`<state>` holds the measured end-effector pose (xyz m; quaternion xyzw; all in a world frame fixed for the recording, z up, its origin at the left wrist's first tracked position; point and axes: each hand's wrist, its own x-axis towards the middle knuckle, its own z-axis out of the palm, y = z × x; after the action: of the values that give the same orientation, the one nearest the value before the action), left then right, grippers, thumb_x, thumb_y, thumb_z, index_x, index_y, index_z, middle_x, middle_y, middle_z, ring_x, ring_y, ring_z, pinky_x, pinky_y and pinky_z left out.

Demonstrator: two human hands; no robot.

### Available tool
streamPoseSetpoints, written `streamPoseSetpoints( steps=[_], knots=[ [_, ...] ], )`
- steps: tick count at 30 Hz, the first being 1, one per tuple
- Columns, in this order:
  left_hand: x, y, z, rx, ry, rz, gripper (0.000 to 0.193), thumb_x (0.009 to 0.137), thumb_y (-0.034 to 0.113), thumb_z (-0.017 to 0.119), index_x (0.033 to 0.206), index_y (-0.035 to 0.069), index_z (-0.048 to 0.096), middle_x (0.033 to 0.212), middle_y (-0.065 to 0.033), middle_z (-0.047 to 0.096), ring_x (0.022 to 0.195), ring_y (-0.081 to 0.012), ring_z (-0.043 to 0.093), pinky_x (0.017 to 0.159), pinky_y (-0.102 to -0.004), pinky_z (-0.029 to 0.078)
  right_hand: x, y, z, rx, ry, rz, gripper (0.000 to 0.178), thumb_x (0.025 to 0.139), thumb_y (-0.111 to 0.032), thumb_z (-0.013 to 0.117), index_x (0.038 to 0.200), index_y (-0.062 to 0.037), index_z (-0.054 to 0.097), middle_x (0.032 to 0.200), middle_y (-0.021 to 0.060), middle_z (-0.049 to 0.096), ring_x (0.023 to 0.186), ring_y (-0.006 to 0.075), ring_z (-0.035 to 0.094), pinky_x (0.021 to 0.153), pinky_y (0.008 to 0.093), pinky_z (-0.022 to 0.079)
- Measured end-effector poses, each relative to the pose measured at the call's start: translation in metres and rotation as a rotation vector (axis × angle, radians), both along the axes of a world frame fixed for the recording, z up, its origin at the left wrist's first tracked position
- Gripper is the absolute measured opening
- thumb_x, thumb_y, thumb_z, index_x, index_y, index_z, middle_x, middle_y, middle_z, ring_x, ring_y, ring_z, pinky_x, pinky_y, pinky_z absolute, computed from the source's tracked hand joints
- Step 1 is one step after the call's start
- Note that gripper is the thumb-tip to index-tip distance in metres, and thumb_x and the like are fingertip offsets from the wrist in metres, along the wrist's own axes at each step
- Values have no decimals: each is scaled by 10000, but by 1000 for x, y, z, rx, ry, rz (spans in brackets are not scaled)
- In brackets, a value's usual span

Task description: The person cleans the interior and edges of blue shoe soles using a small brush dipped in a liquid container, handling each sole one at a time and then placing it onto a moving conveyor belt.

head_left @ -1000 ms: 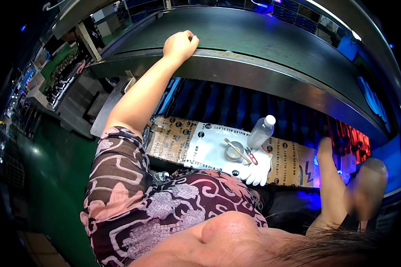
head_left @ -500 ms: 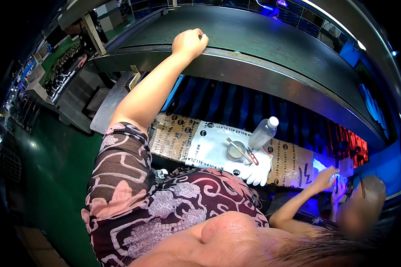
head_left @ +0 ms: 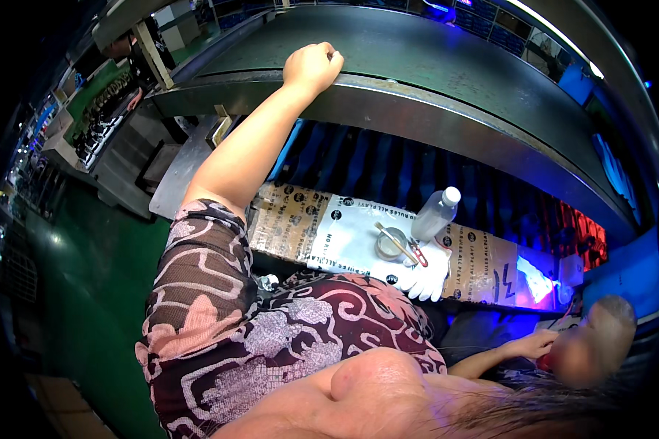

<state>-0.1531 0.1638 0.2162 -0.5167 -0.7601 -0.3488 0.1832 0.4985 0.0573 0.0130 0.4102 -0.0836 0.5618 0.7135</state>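
Note:
My left hand [head_left: 313,69] is closed in a loose fist, with no object showing in it. It rests at the near edge of a dark green conveyor belt [head_left: 432,58], above the metal rail [head_left: 417,102]. My right hand is out of sight. Below the rail, a taped cardboard ledge [head_left: 285,212] carries a white printed sheet [head_left: 337,238]. Toward its right end stand a clear bottle [head_left: 433,219] with a white cap and a small round pot [head_left: 388,250] with a thin stick-like brush [head_left: 394,237] across it. Red-handled snips [head_left: 419,254] and white gloves [head_left: 426,279] lie beside them.
A co-worker sits at the right, one hand [head_left: 536,342] raised near the head. Brightly lit, blue-white material [head_left: 536,280] lies on the ledge's right end. Dark blue wavy material [head_left: 388,164] hangs below the rail. Shoes [head_left: 99,143] stand on a rack at the left.
The co-worker's hand has left the lit material at the ledge's right end and come back toward the head. My left hand stays closed at the belt's edge.

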Motion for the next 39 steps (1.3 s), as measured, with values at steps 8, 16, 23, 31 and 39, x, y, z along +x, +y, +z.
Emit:
streamPoseSetpoints(
  steps=[8,16,23,31,39],
  knots=[
    [11,10,-4,-10,6,-16,299,762,297,480,881,95,666,886,-119,648,861,-287,603,771,-382,473,2,-14,-19,-27,144,29,382,819,-9,440,1197,-28,491,917,73,503,926,182,483,821,292,352],
    [-2,-5,-1,35,22,14,308,769,327,484,873,90,652,853,-118,646,827,-298,602,737,-377,468,-11,-1,-47,-8,321,172,390,813,-32,451,1202,-32,475,941,77,486,944,188,466,830,302,342],
    [5,15,-12,32,30,-32,313,769,329,481,877,90,652,842,-115,646,822,-298,603,733,-374,468,-17,-19,-49,19,408,159,399,808,-53,460,1207,-35,461,963,80,472,960,193,451,837,310,333],
    [8,3,-6,37,31,-22,302,759,309,486,876,98,667,854,-116,651,826,-299,608,742,-392,475,-17,-8,-60,37,465,217,411,803,-76,471,1212,-39,445,987,83,455,978,199,433,845,320,323],
    [9,2,-9,65,50,-36,305,770,313,478,877,98,666,855,-112,651,827,-296,608,738,-394,477,-14,-4,-57,58,481,238,427,797,-99,482,1217,-43,429,1012,87,439,996,204,416,854,330,313]
  ],
)
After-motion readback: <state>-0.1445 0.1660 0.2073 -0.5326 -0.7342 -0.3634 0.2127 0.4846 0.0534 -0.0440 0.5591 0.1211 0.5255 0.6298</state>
